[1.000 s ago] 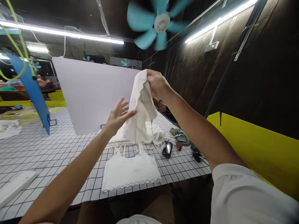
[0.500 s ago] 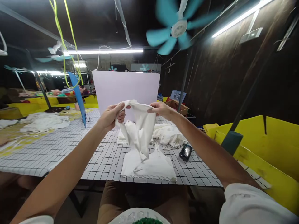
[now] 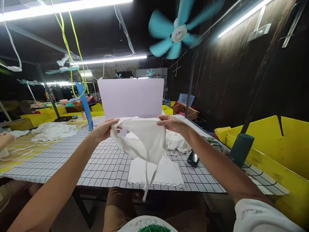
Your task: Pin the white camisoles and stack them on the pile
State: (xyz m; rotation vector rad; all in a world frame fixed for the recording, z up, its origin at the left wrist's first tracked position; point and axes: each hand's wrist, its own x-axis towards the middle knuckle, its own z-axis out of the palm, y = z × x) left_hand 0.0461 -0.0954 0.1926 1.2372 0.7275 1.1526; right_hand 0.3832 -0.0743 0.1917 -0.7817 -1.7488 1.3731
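Stretched between both hands above the table is a white camisole, its thin straps dangling toward the front edge. My left hand pinches its upper left corner. At the opposite corner, my right hand grips the edge between thumb and fingers. Below the held piece lies a flat white camisole with a scalloped hem, partly covered by the hanging cloth. A heap of white garments rests behind, near my right wrist. The shiny black object beside my right forearm is too unclear to name.
The table has a white grid-patterned cover. An upright pale panel stands at the back, and a blue panel to its left. White cloth is piled at left, near another person's hand. Yellow bins line the right.
My hands have spread apart and lowered slightly, pulling the bunched camisole wide. Its straps now hang lower, past the table edge. Another person's hand shows more at the left.
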